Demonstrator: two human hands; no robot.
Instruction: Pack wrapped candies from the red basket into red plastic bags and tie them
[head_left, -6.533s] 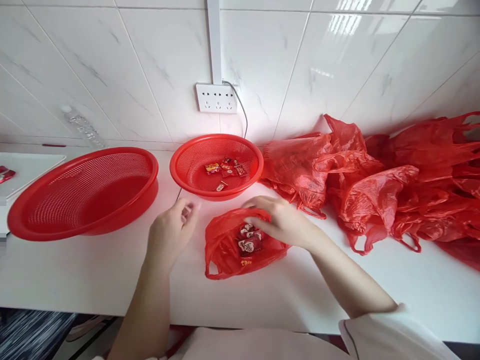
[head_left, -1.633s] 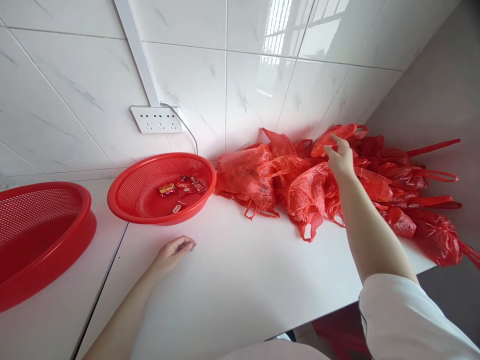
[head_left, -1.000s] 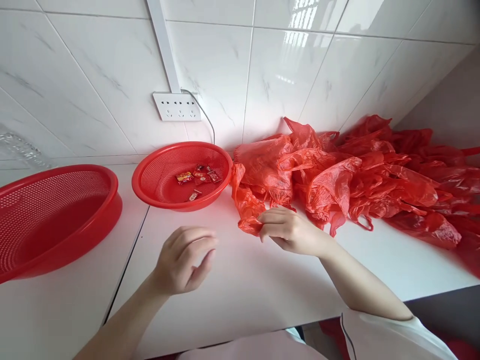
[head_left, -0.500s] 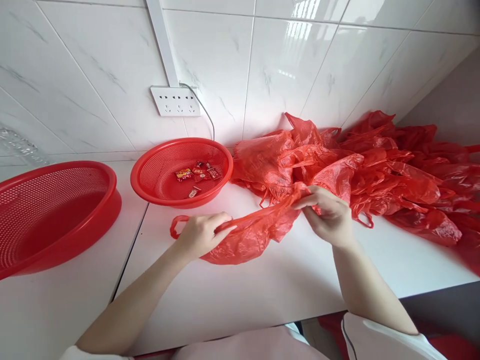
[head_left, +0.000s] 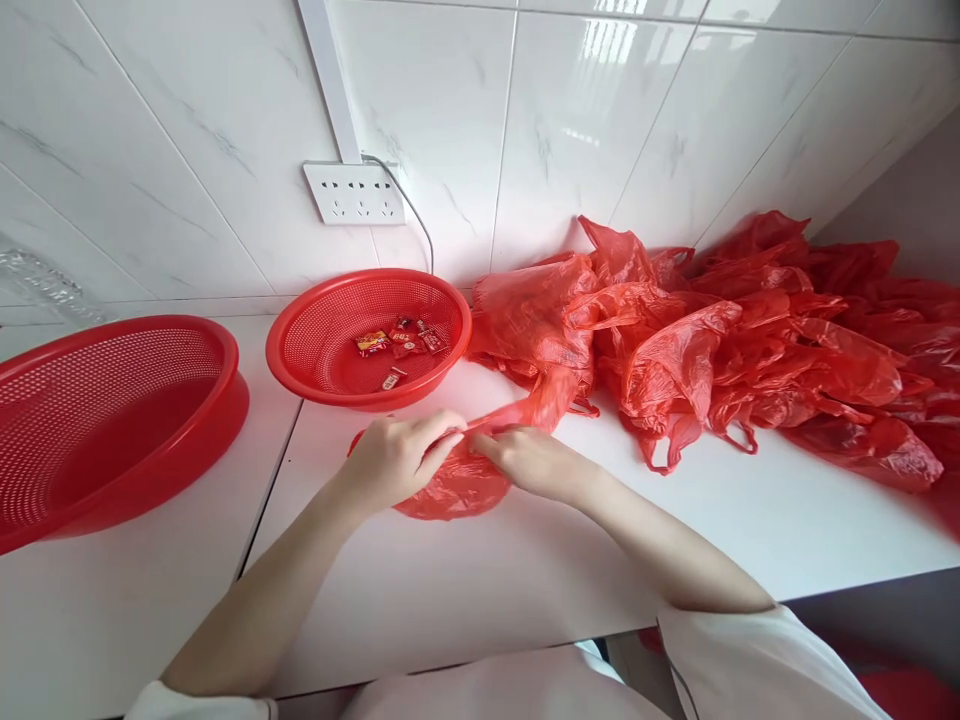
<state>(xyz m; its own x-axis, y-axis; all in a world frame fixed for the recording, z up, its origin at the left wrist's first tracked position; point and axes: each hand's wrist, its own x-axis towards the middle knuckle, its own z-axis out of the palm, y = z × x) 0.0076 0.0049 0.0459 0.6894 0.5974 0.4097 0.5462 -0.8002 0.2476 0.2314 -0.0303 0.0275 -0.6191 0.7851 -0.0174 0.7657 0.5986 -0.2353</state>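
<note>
Largest in view: a white worktop (head_left: 465, 590). Covering its far right part, a heap of red plastic bags (head_left: 675, 350), with some loose ends toward the near side. At the left, a large red basket (head_left: 217, 440), cut by the edge of the view. In the far middle, between this basket and the heap, a smaller red basket (head_left: 322, 365). On the worktop, just nearer than the smaller basket, 1 thin red bag (head_left: 454, 492), with its right end blurred and very close to the heap; touching or not, cannot tell. Possible trouble here: catching on the loose ends and dragging out others, if pulled strongly toward the near side.

At the thin bag, the left hand (head_left: 397, 455), with thumb and forefinger pinching its edge. Just beside, the right hand (head_left: 532, 460), with fingers bent at the same edge and tips partly hidden; pinching or only touching, cannot tell. In judgement, easy to tear, because of thin film, if stretched unevenly.

Smallest: at least 4 wrapped packets (head_left: 406, 344), in the right part of the smaller basket. Small risk of spilling, by knocking its rim with the left hand, quite near to it.
</note>
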